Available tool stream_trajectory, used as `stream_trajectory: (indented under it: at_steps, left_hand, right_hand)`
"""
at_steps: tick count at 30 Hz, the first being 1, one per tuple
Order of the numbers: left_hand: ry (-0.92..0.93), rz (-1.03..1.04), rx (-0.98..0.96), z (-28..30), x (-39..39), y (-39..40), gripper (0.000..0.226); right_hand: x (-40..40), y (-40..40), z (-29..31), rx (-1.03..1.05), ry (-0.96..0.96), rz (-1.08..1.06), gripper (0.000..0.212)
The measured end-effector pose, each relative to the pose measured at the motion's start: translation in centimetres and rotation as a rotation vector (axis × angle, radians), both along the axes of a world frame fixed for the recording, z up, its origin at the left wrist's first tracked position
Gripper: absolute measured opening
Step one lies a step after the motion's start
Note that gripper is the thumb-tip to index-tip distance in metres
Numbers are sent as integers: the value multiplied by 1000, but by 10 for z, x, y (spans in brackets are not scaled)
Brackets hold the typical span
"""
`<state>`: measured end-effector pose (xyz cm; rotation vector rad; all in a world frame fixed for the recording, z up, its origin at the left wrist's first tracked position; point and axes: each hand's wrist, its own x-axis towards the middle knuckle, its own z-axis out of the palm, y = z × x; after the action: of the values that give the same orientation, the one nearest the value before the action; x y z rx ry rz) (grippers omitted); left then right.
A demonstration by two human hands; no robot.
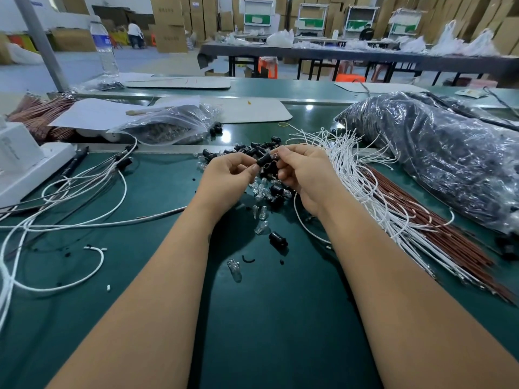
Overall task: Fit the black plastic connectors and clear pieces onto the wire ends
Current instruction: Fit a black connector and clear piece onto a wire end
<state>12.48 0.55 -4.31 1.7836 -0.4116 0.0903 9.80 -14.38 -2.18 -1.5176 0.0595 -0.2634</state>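
Bench surface is a dark green mat [157, 276], with a second green strip [280, 88] beyond a metal edge. I see a warehouse room behind: stacked cardboard boxes [171, 21] along the far wall, a long dark table [337, 56] loaded with white plastic bags, and green-and-white machines [258, 15] further back. A water bottle [104, 46] stands far left beside a grey post [39, 43]; its blue label is too blurred to read. Printing on the boxes is also unreadable from here.

Both hands meet at mid-bench. Left hand [227, 178] pinches a black connector [264, 160] between thumb and fingertips; right hand [303, 172] is curled against the same connector's far end, where a clear piece [273, 155] shows. I cannot tell if a wire is already seated in it.

Loose black connectors and clear bulbs [262, 192] lie scattered under and beyond the hands. One clear bulb [234, 269] lies alone nearer me. White wires [365, 175] fan out just right of the hands, over a bundle of brown wires [449, 237]. A large bag of black parts [438, 155] sits far right. A smaller clear bag [171, 123] sits left of centre. Looped white wires [70, 197] lie on the left, near a white box [19, 158].
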Motion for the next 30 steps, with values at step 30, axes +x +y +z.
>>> stream_trajectory:
  at_steps: [30]
  left_hand:
    - [-47, 32, -26, -2, 1, 3, 22]
  right_hand:
    - [1, 14, -14, -45, -104, 43, 21]
